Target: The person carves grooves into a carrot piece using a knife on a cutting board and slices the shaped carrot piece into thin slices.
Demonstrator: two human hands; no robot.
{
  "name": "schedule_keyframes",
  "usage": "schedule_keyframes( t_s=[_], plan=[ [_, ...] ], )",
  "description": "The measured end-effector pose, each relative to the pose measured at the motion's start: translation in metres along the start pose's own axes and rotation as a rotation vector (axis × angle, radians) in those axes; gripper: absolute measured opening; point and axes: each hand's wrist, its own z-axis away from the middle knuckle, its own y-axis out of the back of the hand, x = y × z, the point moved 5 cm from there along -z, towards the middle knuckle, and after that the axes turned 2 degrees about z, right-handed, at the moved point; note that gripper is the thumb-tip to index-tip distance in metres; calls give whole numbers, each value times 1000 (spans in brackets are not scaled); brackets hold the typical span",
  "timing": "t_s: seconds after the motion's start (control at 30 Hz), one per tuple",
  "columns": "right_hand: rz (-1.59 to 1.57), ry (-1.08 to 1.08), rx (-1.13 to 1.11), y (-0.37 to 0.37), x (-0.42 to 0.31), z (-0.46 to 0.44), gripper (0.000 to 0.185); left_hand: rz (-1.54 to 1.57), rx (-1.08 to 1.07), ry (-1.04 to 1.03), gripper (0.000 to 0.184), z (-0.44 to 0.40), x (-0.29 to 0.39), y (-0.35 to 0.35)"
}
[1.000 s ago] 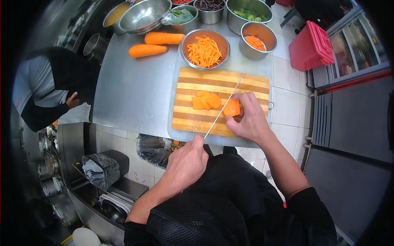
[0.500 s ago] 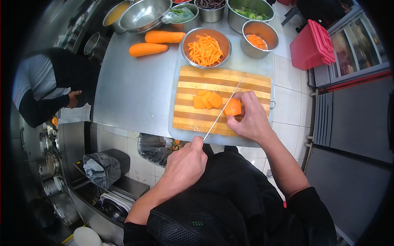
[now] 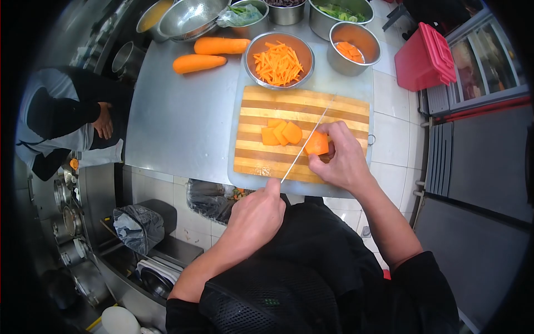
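My left hand is closed round the handle of a knife, whose handle it hides. The blade runs diagonally up over the striped wooden cutting board, edge down beside a piece of carrot. That piece is pinched between the thumb and fingers of my right hand, just right of the blade. Left of the blade, several flat carrot slices lie overlapping on the board. Behind the board, a metal bowl holds a heap of carrot sticks.
Two whole carrots lie at the back of the steel table. A pot with carrot pieces stands back right, near a pot of greens. Another person stands at left. A red bin is on the right.
My left hand and the knife have shifted slightly right and up. The carrot piece appears turned a little in my right hand. The other person's hand has moved.
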Motion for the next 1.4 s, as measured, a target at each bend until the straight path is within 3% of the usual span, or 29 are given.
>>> schedule_keyframes(
  t_s=[0.6,0.7,0.9,1.0,1.1,1.2,1.4],
  plan=[
    [9,-10,-22,-1,1,1,49,77,-55,67,29,-43,-21,-21],
    [-84,-112,-34,0,1,5,55,144,-47,55,28,-46,-32,-17],
    [84,5,-34,-13,12,5,69,243,-48,80,27,-43,-43,-14],
    [252,259,-37,8,-5,5,72,184,-43,89,25,-37,-38,-10],
    [206,172,28,16,-2,11,74,112,-37,110,25,-29,-31,-12],
    [5,60,3,10,9,12,68,101,-33,104,25,-26,-27,-14],
    [-26,87,8,5,8,11,54,80,17,21,21,-17,-22,-10]
  ],
)
